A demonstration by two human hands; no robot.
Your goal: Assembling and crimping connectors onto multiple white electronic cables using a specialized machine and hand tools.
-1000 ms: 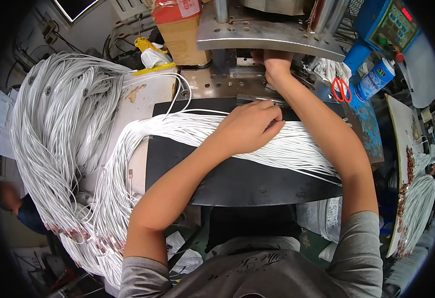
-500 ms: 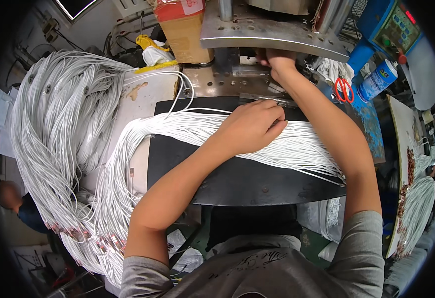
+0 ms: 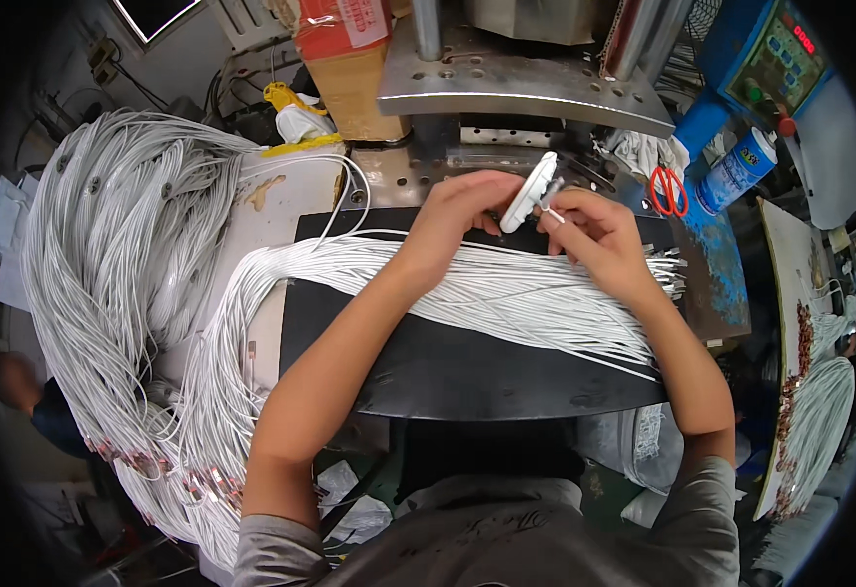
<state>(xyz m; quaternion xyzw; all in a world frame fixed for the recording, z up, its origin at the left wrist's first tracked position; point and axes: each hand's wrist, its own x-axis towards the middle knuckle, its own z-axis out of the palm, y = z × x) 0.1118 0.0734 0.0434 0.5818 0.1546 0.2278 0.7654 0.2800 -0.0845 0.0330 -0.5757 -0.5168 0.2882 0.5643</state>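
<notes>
White cables [image 3: 536, 303] run across the black board [image 3: 496, 386]! Above its far side, the left hand [image 3: 448, 217] grips a white oval piece [image 3: 529, 193], and there's the right hand [image 3: 601, 237], fingers curled narrow; its hold I can't tell. Beyond the board, a metal plate [image 3: 526, 93].

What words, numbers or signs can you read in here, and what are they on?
I won't copy out any wording or numbers, but here's where they are:
Blue control box: red lit digits; any button markings are too small to read.
Blue-and-white can: label printing, mostly too small.
Red box: red printing on a pale label.
Grey shirt: dark, curly lettering, too blurred.
White piece: none visible.
</notes>
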